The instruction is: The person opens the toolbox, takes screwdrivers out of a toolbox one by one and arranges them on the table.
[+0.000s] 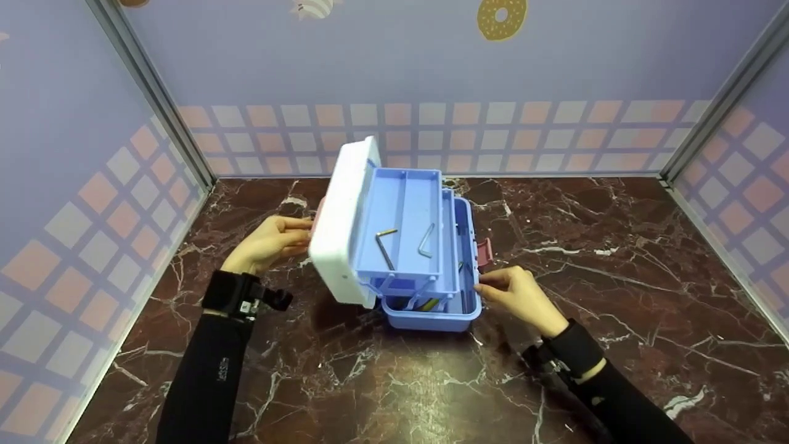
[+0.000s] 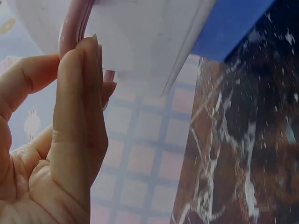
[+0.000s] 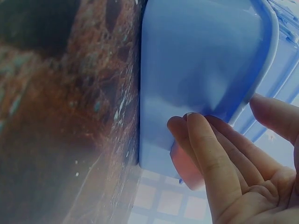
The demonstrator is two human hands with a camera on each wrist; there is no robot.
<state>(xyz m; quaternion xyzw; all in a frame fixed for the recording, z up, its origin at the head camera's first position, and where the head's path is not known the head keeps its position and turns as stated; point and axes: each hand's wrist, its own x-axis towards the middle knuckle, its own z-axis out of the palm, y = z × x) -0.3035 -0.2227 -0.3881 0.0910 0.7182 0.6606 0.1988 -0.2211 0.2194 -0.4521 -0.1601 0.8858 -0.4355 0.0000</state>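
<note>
A toolbox with a light blue base (image 1: 431, 322) stands open on the table, its white lid (image 1: 341, 216) tipped to the left and its stepped trays raised. On the lid's outer side, my left hand (image 1: 268, 242) pinches the pink handle (image 2: 74, 25) between thumb and fingers. My right hand (image 1: 518, 295) holds the base's right rim, thumb at the edge and fingers against the outer wall (image 3: 187, 60). Two L-shaped hex keys lie in the top tray (image 1: 388, 191): a dark one with a brass-coloured end (image 1: 384, 251) and a silver one (image 1: 426, 236).
A pink latch (image 1: 485, 251) sticks out from the base's right side, just beyond my right hand. Partly hidden tools, one yellowish (image 1: 428, 304), lie in the bottom. The marbled tabletop (image 1: 616, 296) is bounded by patterned panels (image 1: 585, 68) behind and at both sides.
</note>
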